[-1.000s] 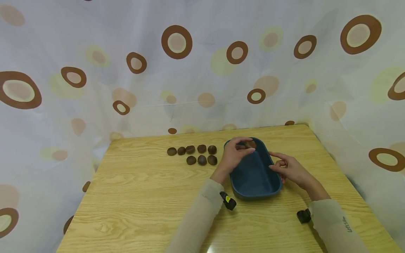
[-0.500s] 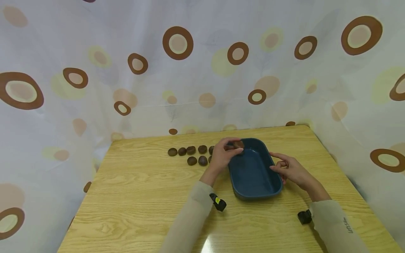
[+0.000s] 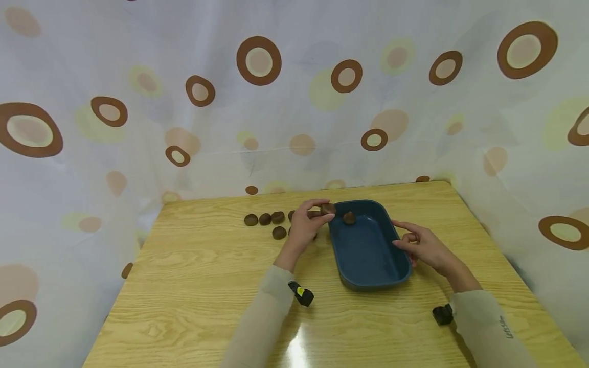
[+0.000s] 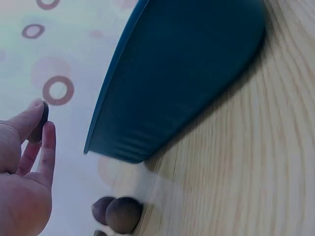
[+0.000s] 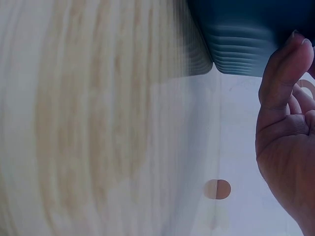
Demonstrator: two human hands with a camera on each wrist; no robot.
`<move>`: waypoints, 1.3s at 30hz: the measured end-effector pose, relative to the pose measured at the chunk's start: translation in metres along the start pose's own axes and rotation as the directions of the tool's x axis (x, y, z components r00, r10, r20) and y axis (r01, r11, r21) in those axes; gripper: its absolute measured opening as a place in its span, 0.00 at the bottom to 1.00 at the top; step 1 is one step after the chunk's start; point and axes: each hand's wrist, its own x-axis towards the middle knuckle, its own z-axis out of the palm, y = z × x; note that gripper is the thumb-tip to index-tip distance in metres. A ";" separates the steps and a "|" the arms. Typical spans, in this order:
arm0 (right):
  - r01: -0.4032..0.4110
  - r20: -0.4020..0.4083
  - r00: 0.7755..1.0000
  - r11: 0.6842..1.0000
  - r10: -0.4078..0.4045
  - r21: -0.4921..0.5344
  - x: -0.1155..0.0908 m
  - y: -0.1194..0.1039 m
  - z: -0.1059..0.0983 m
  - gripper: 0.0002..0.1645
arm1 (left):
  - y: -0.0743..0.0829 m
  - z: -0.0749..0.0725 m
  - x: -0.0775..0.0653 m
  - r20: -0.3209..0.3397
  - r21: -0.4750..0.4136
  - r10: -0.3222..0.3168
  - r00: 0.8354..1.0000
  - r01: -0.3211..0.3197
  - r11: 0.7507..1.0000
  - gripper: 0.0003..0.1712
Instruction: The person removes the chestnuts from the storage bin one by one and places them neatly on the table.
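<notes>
My left hand pinches a brown chestnut between thumb and fingertips, beside the far left corner of a deep blue tray. In the left wrist view the pinched chestnut shows edge-on, to the left of the tray wall. Another chestnut lies inside the tray near its far left corner. At the tray's right side, my right hand holds the rim, its thumb at the edge and index finger stretched along it. The right wrist view shows fingertips against the tray's outer wall.
Several chestnuts lie in two rough rows left of the tray, some hidden behind the left hand. The light wooden table ends at a patterned cloth behind and on both sides.
My left hand moves left from over the tray to its left rim with a chestnut pinched. A chestnut now shows in the tray where the hand was. The right hand stays put.
</notes>
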 end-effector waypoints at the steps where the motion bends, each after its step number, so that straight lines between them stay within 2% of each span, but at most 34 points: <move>1: -0.001 0.000 1.000 1.000 0.001 0.001 0.000 0.000 0.000 0.43 | 0.001 -0.004 -0.001 -0.002 0.000 0.001 1.000 -0.001 1.000 0.22; 13: 0.012 -0.002 1.000 1.000 -0.012 0.006 0.001 0.004 0.001 0.42 | -0.003 -0.058 -0.012 -0.093 0.047 -0.027 0.995 0.032 0.998 0.22; 20: 0.012 0.001 1.000 1.000 -0.012 0.005 0.001 0.003 0.001 0.42 | -0.007 -0.090 -0.022 -0.160 0.082 -0.071 0.985 0.085 0.993 0.26; 24: 0.015 -0.001 1.000 1.000 -0.015 0.001 0.001 0.002 0.001 0.42 | -0.009 -0.105 -0.026 -0.194 0.094 -0.080 0.978 0.100 0.991 0.24; 30: 0.018 -0.001 1.000 1.000 -0.018 0.007 0.000 0.002 0.000 0.42 | -0.012 -0.120 -0.032 -0.226 0.080 -0.079 0.971 0.099 0.992 0.24; 35: 0.014 0.002 1.000 1.000 -0.014 0.010 0.001 0.004 -0.001 0.42 | -0.015 -0.128 -0.036 -0.253 0.106 -0.060 0.966 0.090 0.990 0.24; 39: 0.015 0.000 1.000 1.000 -0.015 0.011 0.001 0.006 0.000 0.42 | -0.017 -0.134 -0.040 -0.256 0.128 -0.073 0.964 0.109 0.986 0.24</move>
